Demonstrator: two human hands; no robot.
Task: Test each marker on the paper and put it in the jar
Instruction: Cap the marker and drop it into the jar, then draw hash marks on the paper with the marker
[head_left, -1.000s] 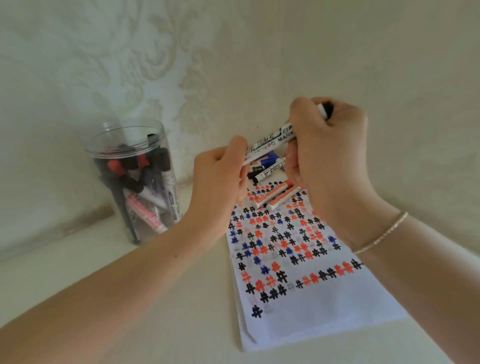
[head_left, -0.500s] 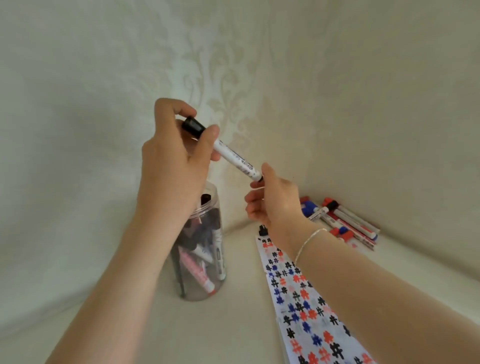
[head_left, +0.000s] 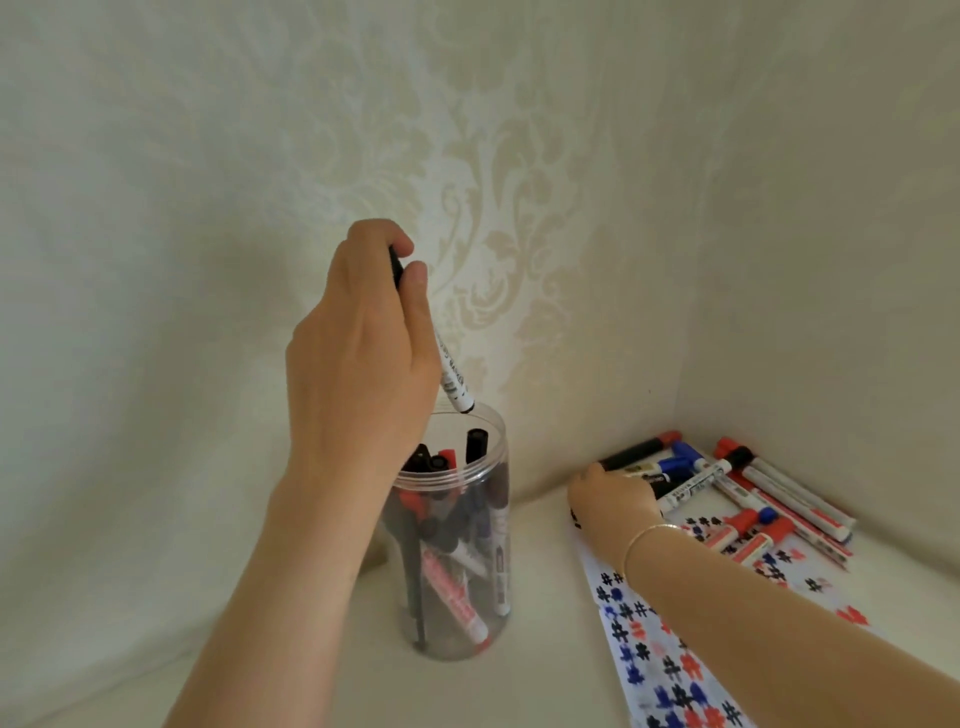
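My left hand (head_left: 358, 358) pinches a black-capped white marker (head_left: 451, 371) by its cap end, nearly upright, its lower end just above the rim of the clear plastic jar (head_left: 496, 441). Several capped markers stand inside that jar. My right hand (head_left: 610, 496) reaches to the pile of loose markers (head_left: 753, 488) in the corner, its fingers curled over a black marker (head_left: 631, 454) there. The white paper (head_left: 649, 649), covered in black, red and blue hash marks, lies under my right forearm.
Patterned wallpaper walls meet in a corner right behind the marker pile. The jar stands on a pale tabletop (head_left: 545, 675) close to the back wall, with the paper to its right.
My left hand turned the marker upright and lowered it to the jar's mouth. My right hand let go of it and dropped to the marker pile. The view swung left.
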